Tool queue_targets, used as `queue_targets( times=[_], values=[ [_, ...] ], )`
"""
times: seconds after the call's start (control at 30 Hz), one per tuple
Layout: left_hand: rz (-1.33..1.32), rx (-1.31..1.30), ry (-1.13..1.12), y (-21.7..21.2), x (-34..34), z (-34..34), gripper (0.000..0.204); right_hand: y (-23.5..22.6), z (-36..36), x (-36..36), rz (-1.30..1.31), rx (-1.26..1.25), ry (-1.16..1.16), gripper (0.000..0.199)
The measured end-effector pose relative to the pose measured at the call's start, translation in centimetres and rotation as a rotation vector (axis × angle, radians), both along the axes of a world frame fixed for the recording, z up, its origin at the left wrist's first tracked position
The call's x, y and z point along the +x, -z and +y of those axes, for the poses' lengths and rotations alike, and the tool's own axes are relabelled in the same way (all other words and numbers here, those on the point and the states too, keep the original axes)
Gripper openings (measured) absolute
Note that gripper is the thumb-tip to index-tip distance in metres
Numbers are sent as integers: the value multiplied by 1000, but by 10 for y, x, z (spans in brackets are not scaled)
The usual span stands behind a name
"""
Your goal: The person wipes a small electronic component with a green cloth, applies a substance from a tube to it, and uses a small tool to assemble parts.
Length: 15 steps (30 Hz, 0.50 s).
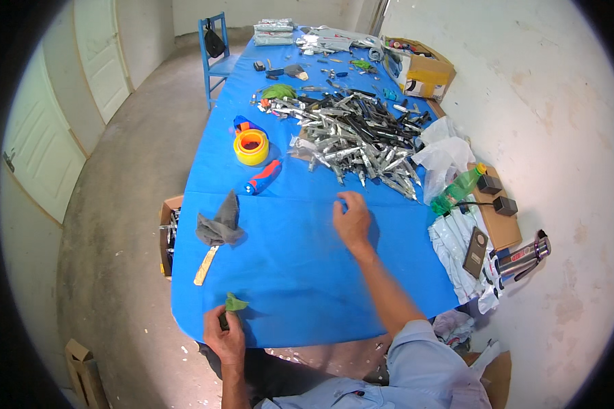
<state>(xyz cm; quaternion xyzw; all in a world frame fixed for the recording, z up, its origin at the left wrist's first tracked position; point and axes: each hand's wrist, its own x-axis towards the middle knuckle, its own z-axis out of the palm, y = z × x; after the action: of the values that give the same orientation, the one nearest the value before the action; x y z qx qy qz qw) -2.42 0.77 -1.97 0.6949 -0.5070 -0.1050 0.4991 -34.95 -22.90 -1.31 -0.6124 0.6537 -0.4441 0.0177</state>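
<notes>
Left hand (225,337) pinching green scrap (236,303), perhaps cloth; right hand (352,219) loosely curled, empty, on blue table (300,273).

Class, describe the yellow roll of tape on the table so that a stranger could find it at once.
Start at the long blue table and look at its left side, beyond the grey rag. The yellow roll of tape lies flat there, left of the heap of silvery metal tools. It is the only round, ring-shaped yellow thing, with a blue and orange object just in front.
</notes>
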Motion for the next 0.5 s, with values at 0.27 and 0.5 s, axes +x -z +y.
queue_targets(
  times=[0.27,0.5],
  values=[
    [-51,-35,19,-1,-3,-3,10,9,-50,-95,59,-28,324,27],
    [-67,-13,8,-5,-2,-2,12,-2,-77,-96,27,195,365,31]
  ],
)
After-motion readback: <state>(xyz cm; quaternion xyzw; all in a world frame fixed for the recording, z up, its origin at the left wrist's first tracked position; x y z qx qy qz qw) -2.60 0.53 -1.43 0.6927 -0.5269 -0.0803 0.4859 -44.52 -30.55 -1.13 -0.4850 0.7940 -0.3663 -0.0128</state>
